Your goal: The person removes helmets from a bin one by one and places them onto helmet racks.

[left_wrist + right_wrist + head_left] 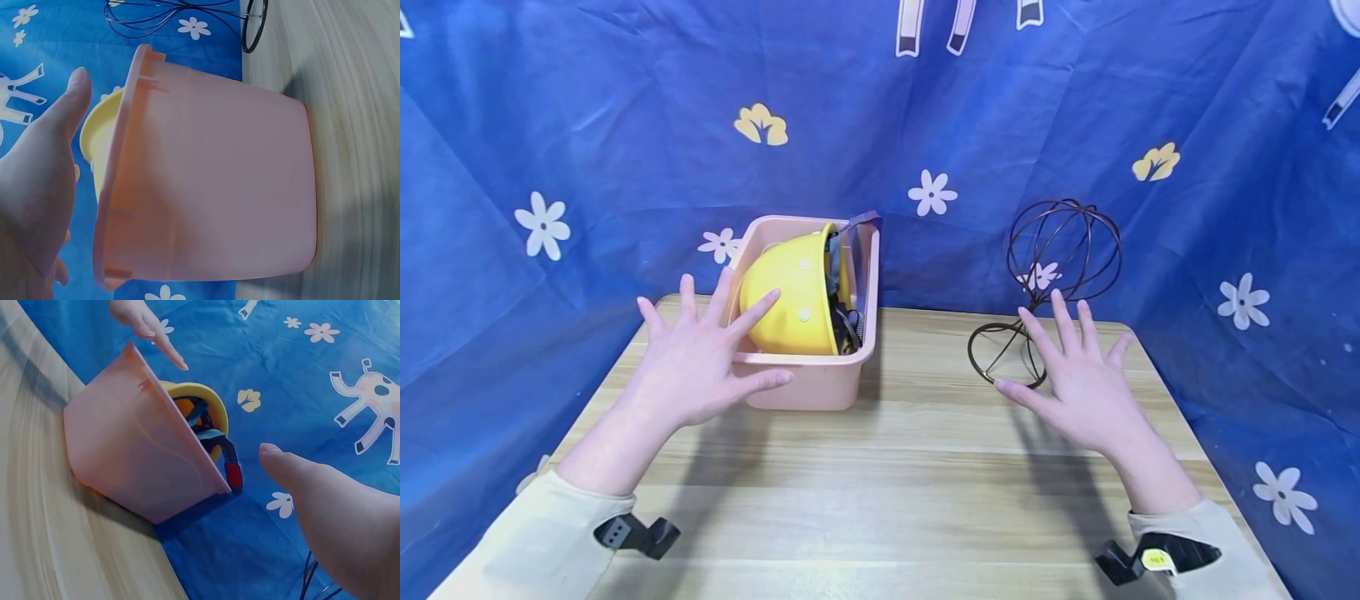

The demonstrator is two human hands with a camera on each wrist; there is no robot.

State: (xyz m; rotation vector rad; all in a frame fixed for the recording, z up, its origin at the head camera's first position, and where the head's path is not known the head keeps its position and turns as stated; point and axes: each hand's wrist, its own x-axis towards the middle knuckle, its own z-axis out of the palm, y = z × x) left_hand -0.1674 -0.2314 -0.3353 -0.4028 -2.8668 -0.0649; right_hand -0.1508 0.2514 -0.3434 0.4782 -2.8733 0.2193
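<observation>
A pink plastic bin (801, 385) stands at the back left of the wooden table, holding a yellow hard hat (790, 287) tipped on its side. The hat's dark strap (231, 456) hangs over the bin's rim in the right wrist view. My left hand (692, 358), fingers spread, hovers over the bin's near left corner and holds nothing. Over at the right, my right hand (1086, 383) is also spread and empty. Just beyond its fingertips stands a dark wire stand (1037, 283) with a balloon-shaped cage on top and a ring base.
The wooden table (865, 492) reaches back to a blue cloth backdrop (647, 125) printed with flowers and animals. The cloth rises behind the bin and the wire stand and closes in both sides. A black wrist strap sits on each sleeve.
</observation>
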